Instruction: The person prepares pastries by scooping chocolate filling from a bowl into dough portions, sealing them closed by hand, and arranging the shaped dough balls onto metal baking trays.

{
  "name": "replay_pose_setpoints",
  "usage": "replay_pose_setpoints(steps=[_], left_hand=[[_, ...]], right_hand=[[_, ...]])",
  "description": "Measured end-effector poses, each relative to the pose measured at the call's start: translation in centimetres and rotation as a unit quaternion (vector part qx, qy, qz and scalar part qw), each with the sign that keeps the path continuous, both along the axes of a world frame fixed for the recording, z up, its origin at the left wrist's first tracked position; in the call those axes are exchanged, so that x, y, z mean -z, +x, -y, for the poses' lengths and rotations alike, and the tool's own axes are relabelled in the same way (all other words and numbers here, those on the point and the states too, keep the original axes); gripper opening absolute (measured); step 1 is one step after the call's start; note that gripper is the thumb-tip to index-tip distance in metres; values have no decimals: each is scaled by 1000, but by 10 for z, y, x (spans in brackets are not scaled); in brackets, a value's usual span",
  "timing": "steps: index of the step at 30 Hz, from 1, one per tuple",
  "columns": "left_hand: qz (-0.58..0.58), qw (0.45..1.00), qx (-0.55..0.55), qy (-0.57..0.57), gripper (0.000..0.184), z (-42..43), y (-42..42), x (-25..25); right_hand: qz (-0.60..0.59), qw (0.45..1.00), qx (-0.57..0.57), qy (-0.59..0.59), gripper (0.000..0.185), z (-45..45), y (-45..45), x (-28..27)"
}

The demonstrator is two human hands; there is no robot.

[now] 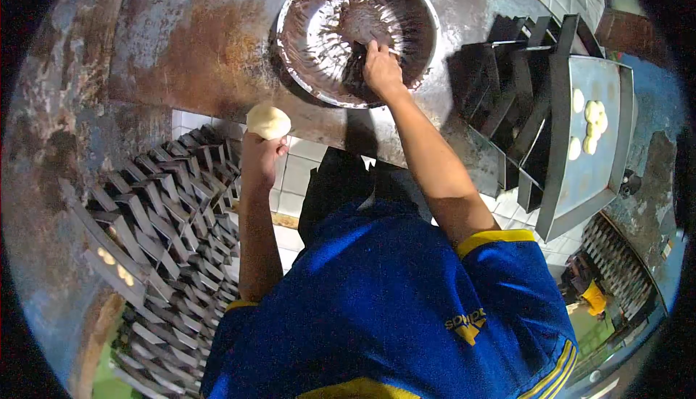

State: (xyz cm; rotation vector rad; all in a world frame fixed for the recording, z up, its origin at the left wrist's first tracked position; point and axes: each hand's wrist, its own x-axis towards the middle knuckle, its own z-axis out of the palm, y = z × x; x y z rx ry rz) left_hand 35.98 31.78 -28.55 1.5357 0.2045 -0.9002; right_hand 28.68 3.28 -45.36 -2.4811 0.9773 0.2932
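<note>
My left hand (262, 156) is closed around a pale, rounded piece of dough (268, 121), held up at the table's near edge. My right hand (382, 70) reaches over the near right part of a wide metal bowl (433, 33). Dark brown paste (366, 21) coats the bowl's inside, smeared thinly in places so that shiny metal shows through. The right fingers are pinched together and point down at the paste. A dark shape lies by their tips, but whether they grip a tool or only paste I cannot make out.
The bowl stands on a worn, stained metal table (181, 44). At right, a tray (594, 160) with several dough balls (593, 118) tops a stack of dark trays (507, 94). More stacked trays (167, 218) stand at left. A person in yellow (594, 297) is far off at lower right.
</note>
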Motion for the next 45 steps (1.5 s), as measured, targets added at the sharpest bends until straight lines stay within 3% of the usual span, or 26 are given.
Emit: replay_pose_setpoints(steps=[4, 6, 7, 8, 9, 10, 11, 14, 17, 18, 20, 22, 23, 26, 28, 29, 31, 33, 34, 36, 37, 39, 42, 44, 45], left_hand=[[21, 1000, 11, 5, 15, -4, 6, 6], [42, 998, 34, 15, 19, -1, 14, 2], [86, 984, 113, 111, 23, 3, 20, -3], [127, 951, 190, 206, 27, 6, 25, -4], [129, 952, 186, 206, 27, 8, 27, 1], [218, 949, 182, 139, 32, 10, 28, 12], [305, 933, 175, 72, 37, 12, 29, 22], [286, 944, 150, 74, 43, 24, 35, 50], [276, 945, 172, 30, 49, 56, 35, 11], [292, 939, 181, 10, 50, 63, 33, 3], [299, 936, 187, -10, 49, 75, 31, -20], [384, 887, 248, 59, 46, 84, 31, -55], [398, 888, 229, 27, 42, 84, 33, -47], [392, 889, 237, 4, 41, 85, 31, -49], [418, 881, 218, -39, 30, 85, 27, -29], [335, 917, 211, -36, 28, 86, 27, -29], [196, 963, 173, -71, 21, 88, 26, -24], [175, 958, 197, -114, 21, 88, 25, -20], [148, 953, 217, -151, 21, 87, 24, -20], [120, 941, 259, -181, 23, 86, 22, -28], [114, 936, 271, -193, 24, 87, 19, -32], [104, 929, 292, -204, 25, 87, 14, -40], [94, 894, 393, -194, 32, 91, 11, -48], [207, 847, 427, -239, 36, 109, -8, -87], [167, 839, 461, -237, 39, 111, -10, -89]], right_hand=[[-24, 999, 23, 29, 33, -6, 7, 14], [-14, 988, 18, 153, 34, 5, 8, 25], [-36, 964, -12, 264, 31, 20, 13, 14], [-34, 964, -15, 263, 31, 25, 13, 3], [12, 920, 37, 390, 31, 23, 10, -20], [58, 855, 87, 507, 31, 21, 8, -41], [125, 856, 35, 500, 31, 19, 3, -56], [189, 821, 1, 539, 30, 7, -14, -143], [253, 809, -4, 530, 29, -16, -26, -207], [316, 856, -101, 397, 30, -20, -29, -216], [311, 911, -168, 214, 36, -31, -34, -244], [309, 923, -162, 159, 43, -42, -46, -254], [317, 926, -160, 130, 45, -45, -52, -254], [321, 931, -136, 109, 48, -52, -74, -248], [376, 915, -86, 115, 45, -57, -93, -232], [401, 907, -60, 112, 39, -60, -105, -224], [339, 924, 69, 164, 30, -72, -153, -167], [285, 928, 181, 155, 15, -72, -200, -109], [201, 940, 231, 148, 19, -69, -236, -54], [12, 987, 123, 102, 29, -52, -286, 0], [16, 987, 127, 101, 29, -49, -275, -17], [168, 984, 40, 37, 43, -29, -248, -75], [305, 924, 23, 230, 68, -13, -170, -225], [356, 907, -98, 202, 88, -11, -141, -291], [367, 903, -138, 178, 95, -12, -131, -308]])
